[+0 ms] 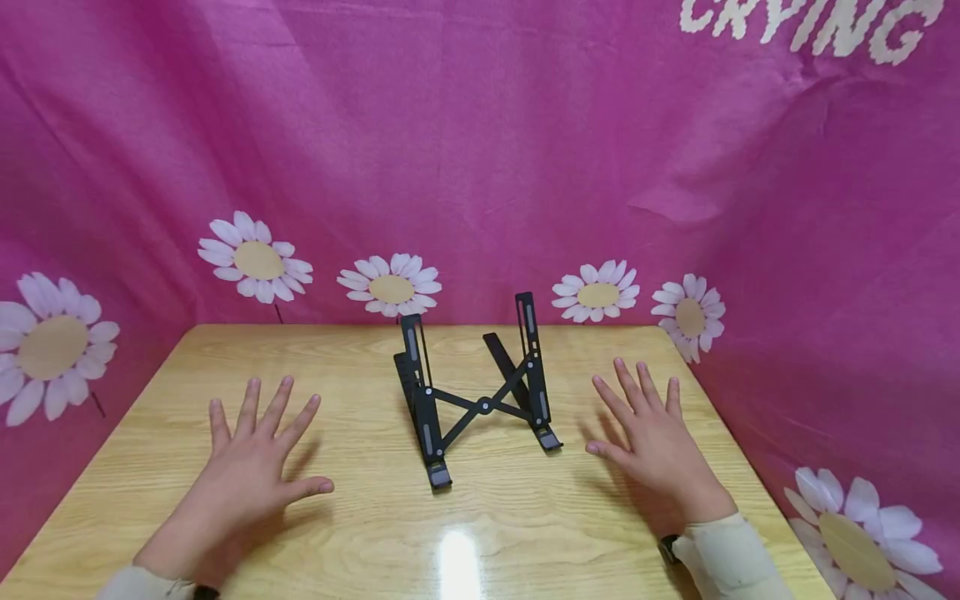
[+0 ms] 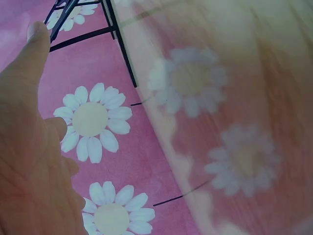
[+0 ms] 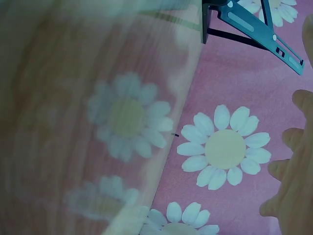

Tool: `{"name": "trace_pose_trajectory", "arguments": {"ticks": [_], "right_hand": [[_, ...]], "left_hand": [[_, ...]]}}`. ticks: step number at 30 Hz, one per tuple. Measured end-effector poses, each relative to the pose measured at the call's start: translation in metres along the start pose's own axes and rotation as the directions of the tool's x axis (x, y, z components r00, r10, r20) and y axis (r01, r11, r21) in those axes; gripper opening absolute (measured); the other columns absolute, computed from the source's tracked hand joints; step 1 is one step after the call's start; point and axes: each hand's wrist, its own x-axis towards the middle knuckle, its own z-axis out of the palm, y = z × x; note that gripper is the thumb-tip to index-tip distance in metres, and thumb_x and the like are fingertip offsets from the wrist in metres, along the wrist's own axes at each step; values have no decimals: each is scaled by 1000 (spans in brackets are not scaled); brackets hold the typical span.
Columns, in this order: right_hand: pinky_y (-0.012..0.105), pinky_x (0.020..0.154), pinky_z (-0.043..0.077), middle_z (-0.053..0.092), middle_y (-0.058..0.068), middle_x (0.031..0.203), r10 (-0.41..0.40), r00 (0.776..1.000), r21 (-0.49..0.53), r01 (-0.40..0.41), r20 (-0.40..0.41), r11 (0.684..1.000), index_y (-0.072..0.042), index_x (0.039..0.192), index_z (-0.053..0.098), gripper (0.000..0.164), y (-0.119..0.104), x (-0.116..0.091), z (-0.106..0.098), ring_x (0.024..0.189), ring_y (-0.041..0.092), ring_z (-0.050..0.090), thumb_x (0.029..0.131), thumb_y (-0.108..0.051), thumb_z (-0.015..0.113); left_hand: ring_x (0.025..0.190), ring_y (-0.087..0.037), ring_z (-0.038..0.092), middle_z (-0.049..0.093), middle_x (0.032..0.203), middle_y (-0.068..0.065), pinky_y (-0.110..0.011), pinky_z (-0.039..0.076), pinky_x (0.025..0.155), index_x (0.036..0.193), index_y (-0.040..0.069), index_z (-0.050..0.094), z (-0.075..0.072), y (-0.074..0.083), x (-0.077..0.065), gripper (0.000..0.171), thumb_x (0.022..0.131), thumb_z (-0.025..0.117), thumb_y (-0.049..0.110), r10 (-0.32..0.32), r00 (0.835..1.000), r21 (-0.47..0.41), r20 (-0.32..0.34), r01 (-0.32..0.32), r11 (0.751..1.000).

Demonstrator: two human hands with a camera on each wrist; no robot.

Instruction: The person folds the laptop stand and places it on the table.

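Observation:
A black folding laptop stand [image 1: 485,406] stands unfolded in the middle of the wooden table, its crossed bars joining two raised side arms. To its left, my left hand [image 1: 251,471] is spread with fingers straight, palm down, touching no object. My right hand [image 1: 652,446] is spread the same way on the stand's other side, apart from it. Part of the stand [image 2: 113,24] appears at the top of the left wrist view, beyond the left thumb [image 2: 32,54]. In the right wrist view a side arm of the stand [image 3: 249,27] shows near the top, with the right fingers [image 3: 293,147] at the edge.
The wooden table [image 1: 360,533] reaches back to a pink cloth [image 1: 480,167] printed with white daisies, which hangs behind and on both sides. Light glares off the table's front. A dark band [image 1: 670,548] sits at the right sleeve cuff.

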Motion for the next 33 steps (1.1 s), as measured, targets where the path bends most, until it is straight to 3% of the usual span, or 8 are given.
{"name": "trace_pose_trajectory", "arguments": {"ticks": [5, 19, 26, 33], "right_hand": [[72, 119, -11, -2, 4, 174, -7, 1000, 1, 7, -5, 1000, -29, 165, 22, 96, 0, 4, -2, 158, 38, -4, 88, -71, 63], [66, 122, -11, 6, 8, 173, 2, 997, 57, 3, -71, 998, -28, 165, 22, 101, -5, 26, -12, 159, 37, 0, 85, -64, 72], [66, 123, -9, 8, 9, 173, -7, 993, 102, 18, -116, 995, -27, 165, 24, 101, -10, 37, -20, 158, 41, 6, 85, -64, 73], [63, 124, -11, 6, 6, 174, 7, 992, 135, 10, -128, 991, -30, 165, 19, 102, -11, 47, -29, 159, 36, 2, 85, -65, 72]], "left_hand": [[152, -46, -23, -6, 172, -14, -67, -33, 106, 166, 28, 17, -1, 5, 2, 111, 80, 62, 83, -4, 1000, -14, 21, 5, 1000], [152, -43, -26, -7, 172, -14, -67, -33, 106, 166, 29, 12, -9, 17, 17, 112, 81, 63, 81, -40, 999, -66, -8, 39, 997], [152, -41, -26, -11, 172, -11, -68, -31, 107, 166, 28, 12, -16, 25, 25, 114, 79, 47, 92, -51, 998, -70, -35, 48, 996], [153, -44, -23, -3, 172, -18, -69, -29, 108, 166, 25, 13, -24, 33, 36, 116, 79, 49, 91, -60, 998, -99, -24, 57, 993]]}}
